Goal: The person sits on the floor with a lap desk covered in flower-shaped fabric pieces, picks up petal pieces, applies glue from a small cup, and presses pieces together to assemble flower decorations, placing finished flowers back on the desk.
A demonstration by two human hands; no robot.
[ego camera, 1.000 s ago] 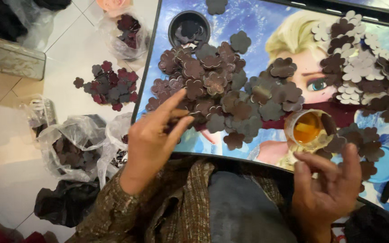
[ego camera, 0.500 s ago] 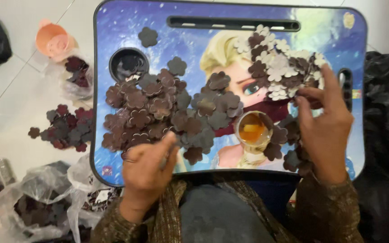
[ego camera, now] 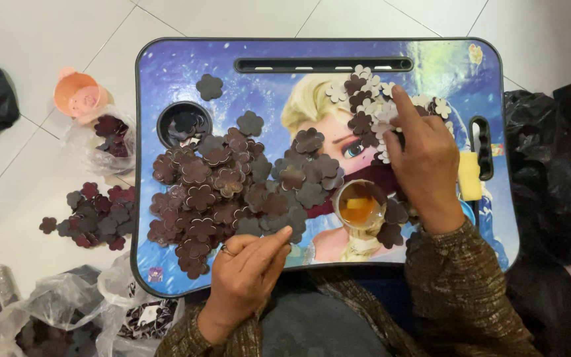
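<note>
While clear plastic bags (ego camera: 54, 317) of dark cut-outs sit at the far left on the white tiled floor (ego camera: 28, 39), a loose heap of maroon flower-shaped pieces (ego camera: 94, 218) lies on the tiles beside them, with a small peach plastic cup (ego camera: 77, 96) further up. Next comes the blue picture-printed lap tray (ego camera: 166, 73), its round black cup recess (ego camera: 184, 124) holding a few pieces. A broad pile of brown flower-shaped foam cut-outs (ego camera: 232, 188) covers the tray's left half. At the pile's near edge the left hand (ego camera: 249, 277) pinches its thumb and fingertips together; whether a piece is between them cannot be told. Just right of the pile stands a small round pot of amber liquid (ego camera: 359, 206). Further right, the right hand (ego camera: 424, 162) lies loose and empty, forefinger pressing on a smaller cluster of pale and brown flower cut-outs (ego camera: 365, 99). A yellow sponge block (ego camera: 469, 175) sits beside that hand.
</note>
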